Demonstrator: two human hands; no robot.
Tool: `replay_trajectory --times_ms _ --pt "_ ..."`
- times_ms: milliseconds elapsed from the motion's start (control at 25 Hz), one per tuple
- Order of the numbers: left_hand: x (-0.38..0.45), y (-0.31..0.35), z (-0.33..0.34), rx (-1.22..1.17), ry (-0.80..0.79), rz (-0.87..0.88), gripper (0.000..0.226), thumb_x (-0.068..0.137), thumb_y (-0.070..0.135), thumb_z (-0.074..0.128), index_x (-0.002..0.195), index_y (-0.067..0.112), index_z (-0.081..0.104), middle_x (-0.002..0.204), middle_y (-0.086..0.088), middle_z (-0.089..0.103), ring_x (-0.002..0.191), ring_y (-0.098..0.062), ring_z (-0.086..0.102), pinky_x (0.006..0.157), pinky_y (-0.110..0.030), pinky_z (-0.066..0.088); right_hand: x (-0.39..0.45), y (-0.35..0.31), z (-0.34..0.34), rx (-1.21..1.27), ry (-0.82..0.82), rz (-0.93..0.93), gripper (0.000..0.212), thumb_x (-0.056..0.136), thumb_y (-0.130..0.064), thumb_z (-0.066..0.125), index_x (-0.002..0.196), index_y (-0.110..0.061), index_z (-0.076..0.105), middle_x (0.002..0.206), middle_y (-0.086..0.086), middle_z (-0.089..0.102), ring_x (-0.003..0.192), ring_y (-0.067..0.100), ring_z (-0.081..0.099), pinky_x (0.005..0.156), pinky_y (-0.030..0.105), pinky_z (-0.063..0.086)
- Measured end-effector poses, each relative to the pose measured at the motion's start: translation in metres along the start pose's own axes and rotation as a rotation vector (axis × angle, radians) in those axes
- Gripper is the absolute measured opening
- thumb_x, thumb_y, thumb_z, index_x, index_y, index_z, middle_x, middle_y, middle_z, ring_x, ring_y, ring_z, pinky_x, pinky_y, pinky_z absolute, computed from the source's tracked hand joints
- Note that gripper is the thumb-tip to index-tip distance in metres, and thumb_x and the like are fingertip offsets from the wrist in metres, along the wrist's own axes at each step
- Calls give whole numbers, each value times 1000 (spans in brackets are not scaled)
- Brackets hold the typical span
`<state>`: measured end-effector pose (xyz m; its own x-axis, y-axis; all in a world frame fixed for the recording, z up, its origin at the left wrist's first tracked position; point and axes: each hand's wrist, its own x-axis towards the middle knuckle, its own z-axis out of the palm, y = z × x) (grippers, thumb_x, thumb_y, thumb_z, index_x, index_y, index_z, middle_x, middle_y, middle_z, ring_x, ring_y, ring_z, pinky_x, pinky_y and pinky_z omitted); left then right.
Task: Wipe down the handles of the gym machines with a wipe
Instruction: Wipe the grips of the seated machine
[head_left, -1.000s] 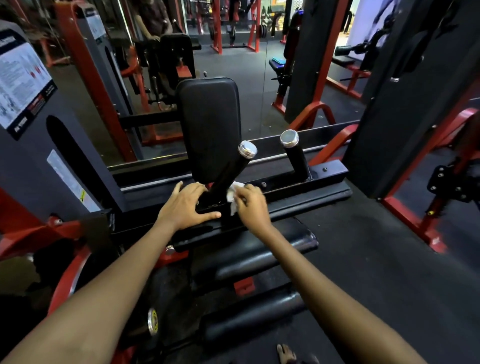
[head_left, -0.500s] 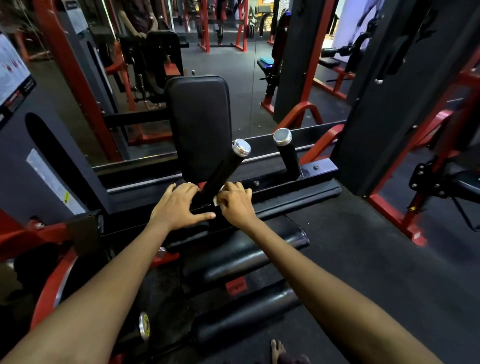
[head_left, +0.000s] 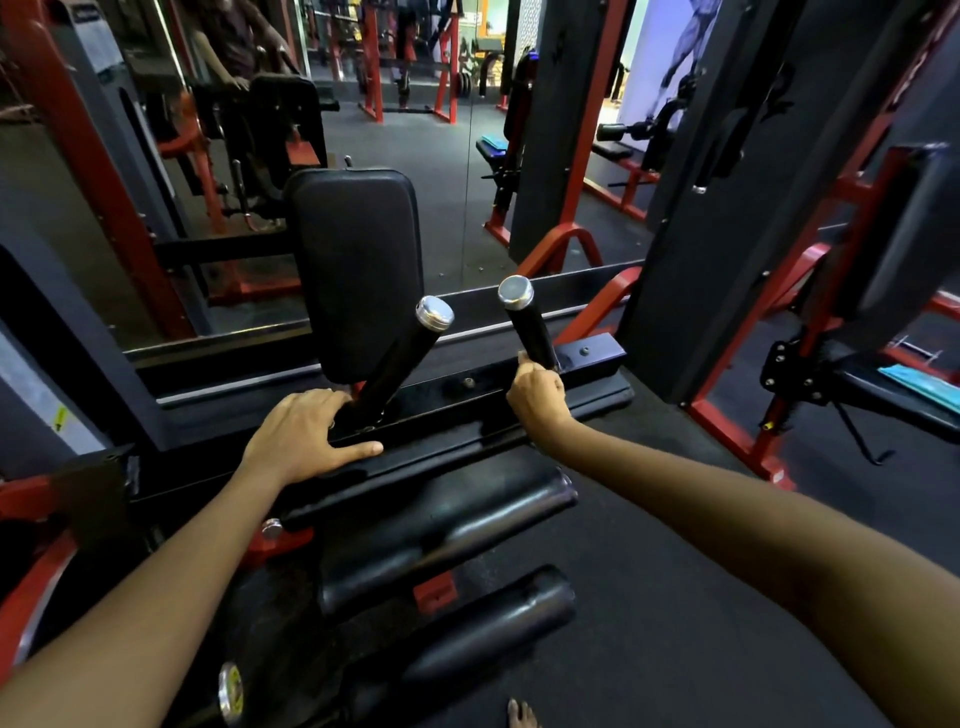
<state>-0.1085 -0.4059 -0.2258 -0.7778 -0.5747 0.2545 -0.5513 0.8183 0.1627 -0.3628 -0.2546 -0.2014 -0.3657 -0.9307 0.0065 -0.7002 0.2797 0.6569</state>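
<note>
Head view: black capped right handle (head_left: 531, 327) base gripped by right hand (head_left: 537, 397), wipe unseen so coverage may be missed; left hand (head_left: 306, 434) flat on black frame bar (head_left: 441, 431).

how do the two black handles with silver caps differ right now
The left handle leans steeply to the right and is longer in view; the right handle leans slightly left and looks shorter. The right hand grips the right handle's base; the left hand only rests beside the left handle's base. Both are black with silver caps.
</note>
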Motion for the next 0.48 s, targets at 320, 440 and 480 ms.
replay_trajectory --times_ms 320,440,480 --pt "1 -4 -1 -45 -8 -13 83 60 89 34 101 22 59 96 7 60 89 -15 57 87 -31 41 8 14 15 -148 -36 -78 67 72 19 30 133 -4 44 92 2 66 62 8 62 35 17 24" --pt "1 -3 0 -48 -4 -28 79 59 90 35 96 24 59 90 9 59 85 -14 56 82 -29 41 -16 36 22 118 84 -93 36 87 -10 55 117 10 57 102 13 63 73 22 67 49 23 42" --pt "1 -3 1 -47 1 -30 78 59 91 35 94 25 58 89 10 58 84 -13 55 81 -28 41 -21 46 25 331 142 -43 35 90 -10 51 120 8 54 108 16 61 79 29 67 53 30 41"
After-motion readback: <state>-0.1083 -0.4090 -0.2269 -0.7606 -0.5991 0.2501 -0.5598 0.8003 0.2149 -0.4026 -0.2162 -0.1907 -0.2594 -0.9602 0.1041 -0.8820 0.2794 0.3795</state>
